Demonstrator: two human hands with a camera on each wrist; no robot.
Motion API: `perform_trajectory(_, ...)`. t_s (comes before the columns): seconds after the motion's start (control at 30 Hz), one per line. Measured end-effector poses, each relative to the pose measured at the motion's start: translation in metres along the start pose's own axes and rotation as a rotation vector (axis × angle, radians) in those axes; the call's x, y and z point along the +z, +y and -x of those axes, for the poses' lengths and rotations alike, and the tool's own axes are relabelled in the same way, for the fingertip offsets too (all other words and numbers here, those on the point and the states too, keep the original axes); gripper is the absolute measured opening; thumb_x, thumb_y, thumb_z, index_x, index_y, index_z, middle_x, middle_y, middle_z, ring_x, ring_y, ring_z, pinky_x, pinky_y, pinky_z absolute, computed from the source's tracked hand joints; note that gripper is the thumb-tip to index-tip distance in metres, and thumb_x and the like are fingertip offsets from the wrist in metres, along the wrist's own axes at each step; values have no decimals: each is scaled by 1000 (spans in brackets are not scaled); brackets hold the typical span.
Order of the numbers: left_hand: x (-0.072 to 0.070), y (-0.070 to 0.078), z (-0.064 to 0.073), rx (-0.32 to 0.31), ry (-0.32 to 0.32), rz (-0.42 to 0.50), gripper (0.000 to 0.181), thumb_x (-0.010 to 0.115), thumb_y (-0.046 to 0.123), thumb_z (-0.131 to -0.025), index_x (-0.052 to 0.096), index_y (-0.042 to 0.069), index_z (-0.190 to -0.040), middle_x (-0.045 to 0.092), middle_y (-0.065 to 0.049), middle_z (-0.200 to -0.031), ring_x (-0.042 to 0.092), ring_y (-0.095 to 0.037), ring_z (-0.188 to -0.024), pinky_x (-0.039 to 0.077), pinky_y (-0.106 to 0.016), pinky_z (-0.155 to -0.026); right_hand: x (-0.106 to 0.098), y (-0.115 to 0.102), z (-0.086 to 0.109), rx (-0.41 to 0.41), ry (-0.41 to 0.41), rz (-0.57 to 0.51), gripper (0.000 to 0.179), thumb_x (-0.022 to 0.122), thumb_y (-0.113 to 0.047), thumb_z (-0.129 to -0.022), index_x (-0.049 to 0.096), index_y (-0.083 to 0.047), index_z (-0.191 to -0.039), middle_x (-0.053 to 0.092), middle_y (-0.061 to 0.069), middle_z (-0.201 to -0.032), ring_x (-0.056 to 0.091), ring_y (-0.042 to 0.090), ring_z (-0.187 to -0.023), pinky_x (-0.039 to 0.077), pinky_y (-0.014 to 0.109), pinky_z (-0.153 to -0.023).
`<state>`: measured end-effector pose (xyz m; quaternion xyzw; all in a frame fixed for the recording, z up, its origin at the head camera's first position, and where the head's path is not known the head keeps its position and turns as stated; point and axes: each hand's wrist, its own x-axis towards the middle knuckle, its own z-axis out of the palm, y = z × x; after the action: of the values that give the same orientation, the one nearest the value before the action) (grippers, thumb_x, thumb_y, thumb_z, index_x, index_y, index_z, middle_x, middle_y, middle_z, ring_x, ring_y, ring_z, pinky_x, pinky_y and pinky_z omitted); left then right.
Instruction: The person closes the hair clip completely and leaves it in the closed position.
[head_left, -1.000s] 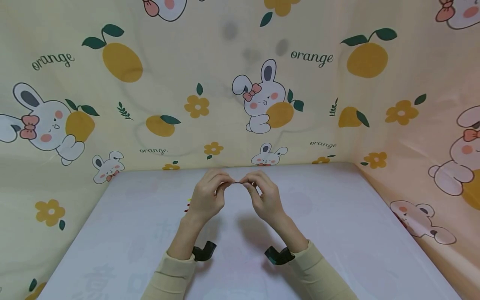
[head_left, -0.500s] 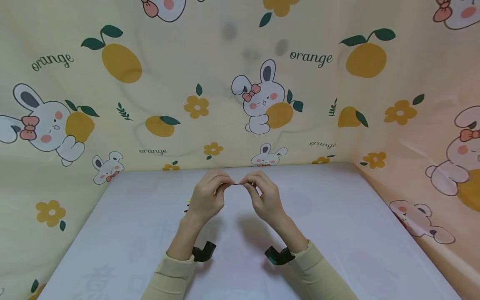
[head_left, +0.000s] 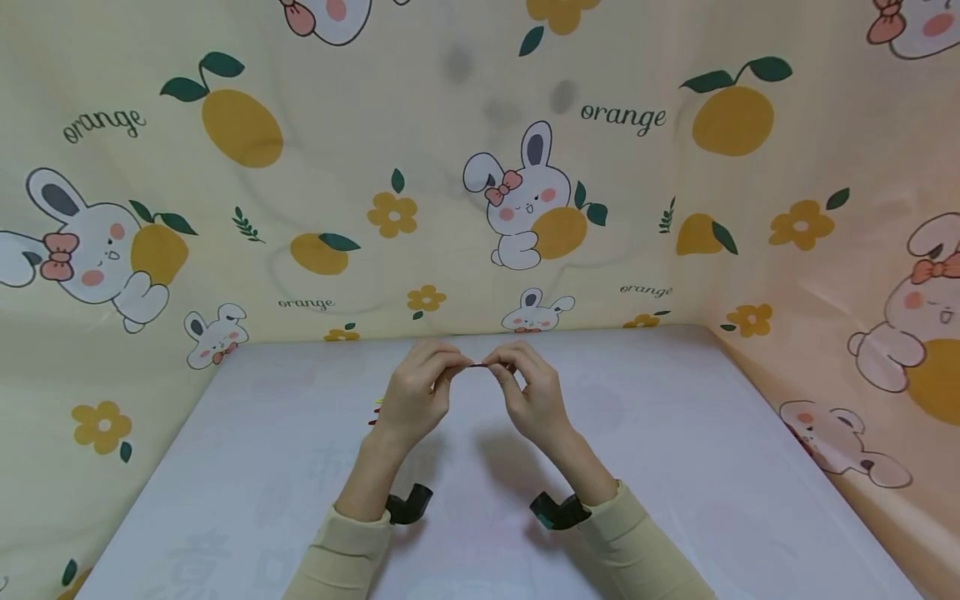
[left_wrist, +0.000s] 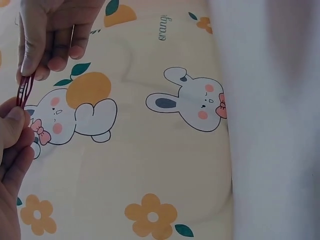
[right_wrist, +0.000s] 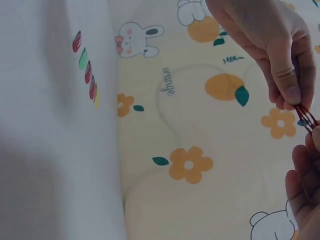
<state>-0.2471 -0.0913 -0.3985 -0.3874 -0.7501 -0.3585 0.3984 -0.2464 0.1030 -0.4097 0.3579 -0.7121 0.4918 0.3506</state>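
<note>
A dark red snap hair clip (left_wrist: 25, 91) is held up between both hands, its thin metal strips parted along the middle. My left hand (head_left: 417, 392) pinches one end between thumb and fingers. The other end is pinched by my right hand (head_left: 534, 393). From the head only a thin dark line of the hair clip (head_left: 477, 365) shows between the fingertips. The right wrist view shows the same clip (right_wrist: 306, 118) between the left hand (right_wrist: 280, 47) above and the right hand (right_wrist: 307, 175) below.
On the white table (head_left: 660, 467), behind the left wrist, lies a row of hair clips: red clips, a green clip (right_wrist: 83, 59) and a yellow clip (right_wrist: 97, 98). A printed rabbit-and-orange cloth (head_left: 420, 108) hangs behind the table and along its sides.
Both hands keep almost the same place and grip, shifting very slightly right. The sliver of clip between them looked redder half a second ago and is darker now.
</note>
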Motion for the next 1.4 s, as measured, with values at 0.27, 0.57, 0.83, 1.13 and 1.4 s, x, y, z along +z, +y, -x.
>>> perform_trajectory(0.27, -2, 1, 1, -23, 2, 67, 19, 74, -16, -87, 75, 0, -96, 69, -7, -96, 65, -22, -92, 56, -27, -78, -3, 0, 1, 123, -37, -72, 11, 69, 8, -93, 72, 0, -101, 69, 13, -96, 62, 21, -80, 53, 22, -77)
perform_trajectory(0.57, -6, -2, 0, -53, -16, 219, 23, 73, -18, -86, 75, 3, -96, 72, -7, -95, 68, -23, -93, 54, -22, -85, -6, -4, 2, 182, -101, -167, 12, 68, 10, -93, 71, 0, -100, 68, 11, -92, 63, 22, -79, 53, 23, -75)
perform_trajectory(0.83, -5, -2, 1, -53, -13, 211, 22, 73, -17, -87, 75, 2, -98, 72, -7, -96, 68, -23, -92, 55, -23, -82, -7, -5, 2, 202, -97, -188, 12, 66, 11, -94, 71, 3, -101, 69, 15, -95, 63, 21, -79, 53, 23, -76)
perform_trajectory(1.13, -3, 1, 0, -57, 2, 157, 21, 74, -14, -88, 76, 1, -102, 70, -8, -99, 67, -23, -94, 55, -25, -82, -7, -10, 0, 331, -63, -235, 8, 65, 6, -98, 70, 4, -104, 70, 18, -98, 63, 14, -81, 53, 24, -77)
perform_trajectory(1.4, -2, 2, 0, -63, -25, 125, 20, 78, -8, -87, 76, 1, -105, 70, -8, -102, 66, -24, -97, 56, -28, -84, -6, -13, 0, 448, -9, -301, 10, 65, 4, -99, 68, 9, -107, 68, 19, -94, 63, 11, -81, 54, 23, -76)
